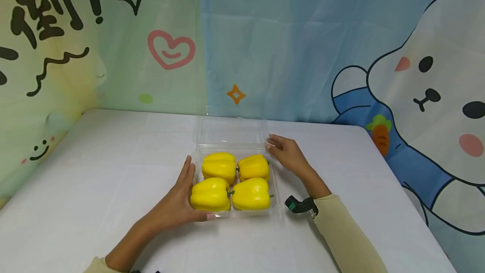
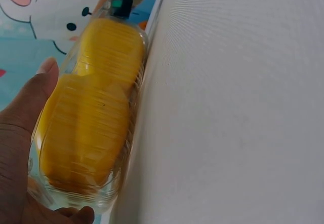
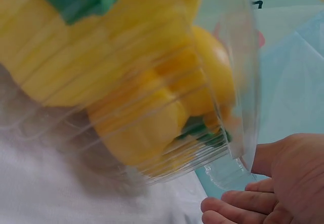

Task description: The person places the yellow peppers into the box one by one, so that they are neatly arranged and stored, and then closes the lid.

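Note:
A clear plastic clamshell box holds several yellow bell peppers with green stems, laid in two rows. Its see-through lid is folded back toward the wall. My left hand spans the near left corner of the box, its long fingers straight along the left side and its thumb at the front edge. In the left wrist view, ribbed plastic lies between the thumb and the lower fingers. At the back right corner, my right hand has thumb and fingertips right at the hinge end of the lid.
The box stands on a white-covered table. Behind the table hangs a printed cloth backdrop with cartoon figures, a heart and stars. A dark strap sits around the right wrist at the cuff of a beige sleeve.

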{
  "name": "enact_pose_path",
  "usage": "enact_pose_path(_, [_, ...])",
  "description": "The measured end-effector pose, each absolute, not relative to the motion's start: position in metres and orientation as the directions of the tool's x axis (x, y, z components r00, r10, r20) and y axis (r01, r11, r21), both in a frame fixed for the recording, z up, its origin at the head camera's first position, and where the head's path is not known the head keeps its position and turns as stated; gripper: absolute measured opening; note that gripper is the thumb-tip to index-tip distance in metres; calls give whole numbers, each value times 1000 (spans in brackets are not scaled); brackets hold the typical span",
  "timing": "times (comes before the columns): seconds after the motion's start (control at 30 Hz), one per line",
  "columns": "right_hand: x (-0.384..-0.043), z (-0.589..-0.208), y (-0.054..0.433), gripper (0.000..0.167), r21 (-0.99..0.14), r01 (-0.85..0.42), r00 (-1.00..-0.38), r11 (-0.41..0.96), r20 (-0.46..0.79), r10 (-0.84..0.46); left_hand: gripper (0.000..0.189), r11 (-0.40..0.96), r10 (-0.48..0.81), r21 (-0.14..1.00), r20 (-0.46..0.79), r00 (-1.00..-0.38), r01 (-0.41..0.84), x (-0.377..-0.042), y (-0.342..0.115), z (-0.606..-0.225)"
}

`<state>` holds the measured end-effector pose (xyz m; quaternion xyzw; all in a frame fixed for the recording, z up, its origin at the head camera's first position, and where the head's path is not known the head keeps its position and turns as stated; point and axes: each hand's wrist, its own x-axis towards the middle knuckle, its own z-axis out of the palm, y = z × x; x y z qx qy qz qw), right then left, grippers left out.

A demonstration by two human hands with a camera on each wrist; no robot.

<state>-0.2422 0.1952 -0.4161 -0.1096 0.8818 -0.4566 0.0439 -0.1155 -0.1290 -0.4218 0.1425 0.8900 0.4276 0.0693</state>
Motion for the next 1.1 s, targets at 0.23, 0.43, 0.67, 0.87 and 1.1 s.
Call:
enact_pose_path(0.23, [-241, -410, 193, 55, -855, -100, -978, 510, -9, -207, 138, 601, 311, 773, 6, -951, 201, -115, -129, -422])
enact_pose_path(0.43, [-239, -401, 191, 59, -913, -49, -979, 404, -36, -199, 137, 602, 308, 771, 16, -951, 208, -116, -129, -422])
enact_pose_path(0.67, [-237, -396, 190, 61, -935, -39, -979, 352, -35, -202, 137, 603, 302, 770, 20, -953, 207, -117, -129, -423])
enact_pose_path(0.87, [-235, -392, 189, 67, -951, -58, -976, 305, -10, -219, 137, 601, 306, 773, 12, -952, 203, -116, -129, -423])
enact_pose_path(1.1, [-231, -382, 187, 66, -965, -95, -970, 243, 34, -242, 137, 599, 303, 775, 13, -953, 201, -116, -129, -423])
